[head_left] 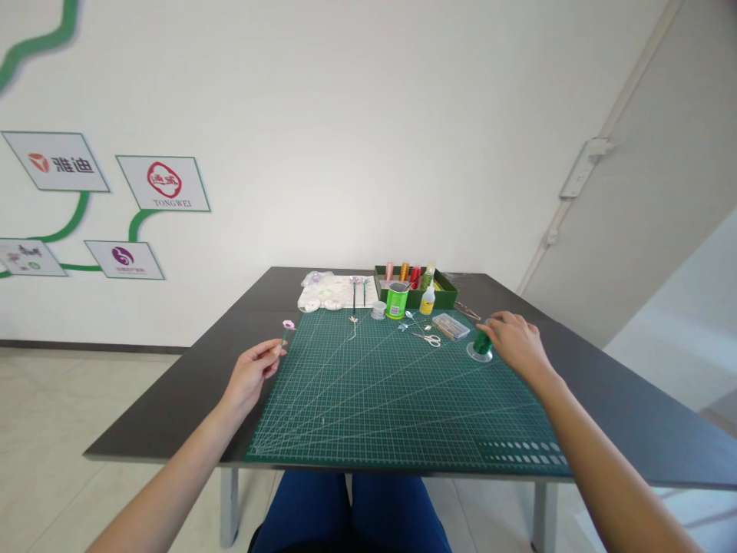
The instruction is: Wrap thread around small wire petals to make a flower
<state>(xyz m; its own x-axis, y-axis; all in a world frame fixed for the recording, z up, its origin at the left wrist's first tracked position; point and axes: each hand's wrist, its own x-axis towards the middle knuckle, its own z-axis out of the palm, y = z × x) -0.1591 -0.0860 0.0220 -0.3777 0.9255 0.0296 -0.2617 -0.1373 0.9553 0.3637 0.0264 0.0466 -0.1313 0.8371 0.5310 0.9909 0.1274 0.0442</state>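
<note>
Between the thumb and fingers of my left hand (pixel 253 374) is a small pink flower (pixel 289 326) on a green stem, held upright over the left edge of the green cutting mat (pixel 368 399). My right hand (pixel 515 342) is at the mat's right side, its fingers closed on the top of a spool of green thread (pixel 482 343). The spool's clear lower rim is near the mat surface; whether it touches I cannot tell. White-handled scissors (pixel 431 339) and a clear case (pixel 451 326) of small tools lie to the left of the spool.
At the back stand a green box (pixel 449 296) with coloured thread spools, a bright green can (pixel 397 300) and a glue bottle (pixel 427 299). A white board (pixel 368 296) carries two stemmed pieces. Pliers (pixel 467 310) lie right of the box. A wall rises behind the dark table (pixel 190 392).
</note>
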